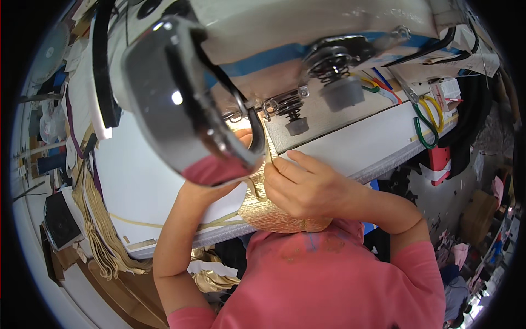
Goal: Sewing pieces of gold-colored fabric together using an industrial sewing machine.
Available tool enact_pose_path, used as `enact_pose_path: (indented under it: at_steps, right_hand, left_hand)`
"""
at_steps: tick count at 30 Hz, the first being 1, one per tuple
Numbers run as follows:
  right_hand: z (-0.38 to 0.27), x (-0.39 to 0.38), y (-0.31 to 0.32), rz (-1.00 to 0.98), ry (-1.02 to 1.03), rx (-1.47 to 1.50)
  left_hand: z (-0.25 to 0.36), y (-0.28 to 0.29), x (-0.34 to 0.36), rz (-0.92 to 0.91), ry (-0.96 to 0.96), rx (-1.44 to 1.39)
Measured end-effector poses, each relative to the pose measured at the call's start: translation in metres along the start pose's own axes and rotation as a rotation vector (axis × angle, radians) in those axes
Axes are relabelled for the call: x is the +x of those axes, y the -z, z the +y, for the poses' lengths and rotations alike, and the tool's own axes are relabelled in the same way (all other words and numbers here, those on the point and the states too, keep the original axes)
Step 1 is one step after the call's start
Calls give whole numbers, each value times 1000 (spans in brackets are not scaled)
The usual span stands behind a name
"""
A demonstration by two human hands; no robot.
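A piece of shiny gold fabric point(255, 211) lies on the white sewing table point(129, 170), its near part hanging over the front edge against my shirt. My right hand point(307, 186) is closed on the fabric's right edge, pinching a narrow gold strip or fold that runs up toward the sewing machine point(252, 27). My left hand point(211, 192) reaches in from the left beside the gold fabric. The machine's rounded chrome cover point(159, 98) hides most of it. A few fingertips show past the cover, but their grip cannot be made out.
Scissors with green and yellow handles point(427, 120) lie at the table's right end. Long beige strips point(98, 219) hang over the left edge. Crumpled gold fabric point(213, 279) sits below the table. Spring-loaded tension knobs point(339, 90) jut from the machine above my right hand.
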State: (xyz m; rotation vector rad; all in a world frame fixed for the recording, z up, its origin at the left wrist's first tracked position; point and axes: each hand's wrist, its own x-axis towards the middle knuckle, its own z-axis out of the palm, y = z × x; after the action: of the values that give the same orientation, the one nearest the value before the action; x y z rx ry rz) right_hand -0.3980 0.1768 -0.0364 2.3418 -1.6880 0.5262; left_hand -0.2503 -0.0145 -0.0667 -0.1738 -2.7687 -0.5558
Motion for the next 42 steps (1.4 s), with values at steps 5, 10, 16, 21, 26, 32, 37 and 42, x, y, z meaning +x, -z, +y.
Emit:
enact_pose_path:
  at_steps: [5,10,16,21,26,32,37,42]
  right_hand:
    - [1,-4,3,-2,-10,-31]
    - [3,-8,6,-9,-33,-31]
    - [5,-10,6,-37,-44,-7]
    - [9,-5,4,37,-15,51]
    - [12,-7,1,-43,3,108]
    - [13,-2,10,-83,-4,151]
    - [14,-2,7,-62,10,141]
    - [18,0,4,-43,23,136]
  left_hand:
    - [2,6,4,-10,-39,22]
    - [4,6,10,37,-58,98]
    - [8,1,8,27,54,12]
    - [2,-2,-3,32,-25,137]
    - [8,1,13,147,-106,171]
    - [9,5,15,179,-113,164]
    - [7,7,15,181,-132,180]
    - [-1,5,12,143,-124,148]
